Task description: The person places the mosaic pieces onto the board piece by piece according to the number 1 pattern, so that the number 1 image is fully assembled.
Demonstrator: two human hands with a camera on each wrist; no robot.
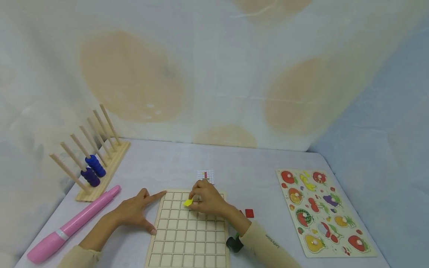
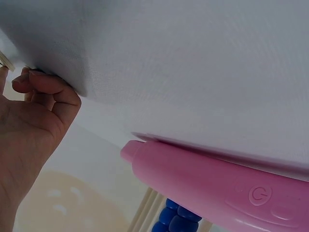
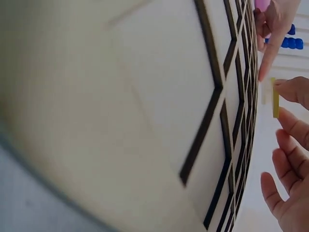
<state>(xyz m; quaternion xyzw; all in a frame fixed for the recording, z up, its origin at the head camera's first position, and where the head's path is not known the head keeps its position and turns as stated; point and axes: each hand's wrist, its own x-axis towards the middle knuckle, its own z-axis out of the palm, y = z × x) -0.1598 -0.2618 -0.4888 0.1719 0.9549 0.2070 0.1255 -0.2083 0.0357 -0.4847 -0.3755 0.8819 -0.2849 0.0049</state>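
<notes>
A wooden grid board (image 1: pixel 181 236) of square cells lies at the front middle of the table. My right hand (image 1: pixel 208 198) pinches a yellow square tile (image 1: pixel 188 203) between thumb and fingertips, over the board's upper cells. In the right wrist view the yellow tile (image 3: pixel 275 99) is tilted on edge, apart from the grid. My left hand (image 1: pixel 132 209) spreads index finger and thumb along the board's left edge; its other fingers are bent in the left wrist view. A small printed grid card (image 1: pixel 205 175) lies beyond the board, partly behind my right hand.
Right of the board lie a red square tile (image 1: pixel 249 213) and a black object (image 1: pixel 234 244), partly hidden by the sleeve. A fruit puzzle board (image 1: pixel 321 216) is at the right. On the left are a pink pen-shaped device (image 1: pixel 78 222) and a peg stand (image 1: pixel 110 169) with blue and purple beads.
</notes>
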